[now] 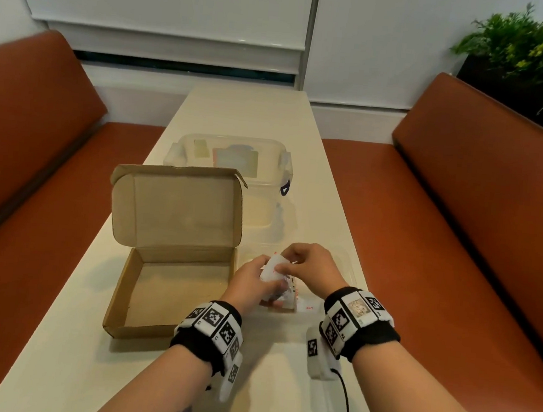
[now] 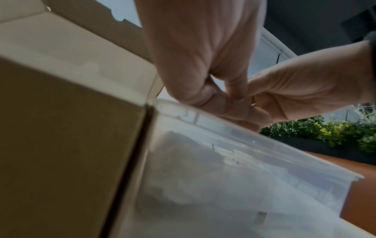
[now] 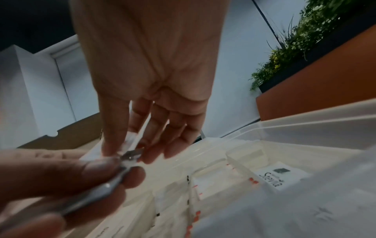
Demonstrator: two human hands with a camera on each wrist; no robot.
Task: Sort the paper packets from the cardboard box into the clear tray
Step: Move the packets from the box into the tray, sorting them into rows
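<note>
The open cardboard box [image 1: 144,293] sits left of centre, and its inside looks bare. Right of it lies the clear tray [image 1: 341,261], with both hands above it. My left hand [image 1: 270,283] grips a small stack of paper packets [image 1: 274,270]. My right hand [image 1: 286,265] pinches the top white packet [image 3: 130,143] of that stack between thumb and fingers. In the right wrist view the left hand [image 3: 114,175] holds the stack [image 3: 97,191] over the tray's dividers [image 3: 240,164]. Several packets lie in the tray, one printed "Stevia" [image 3: 278,175]. The left wrist view shows the box wall [image 2: 61,128] touching the tray [image 2: 244,161].
A clear lidded container [image 1: 231,166] stands behind the box's raised lid [image 1: 178,204]. The pale table [image 1: 248,115] runs between two orange benches [image 1: 459,222]. A planter with green plants [image 1: 533,48] is at the far right. A black cable [image 1: 346,406] hangs from my right wrist.
</note>
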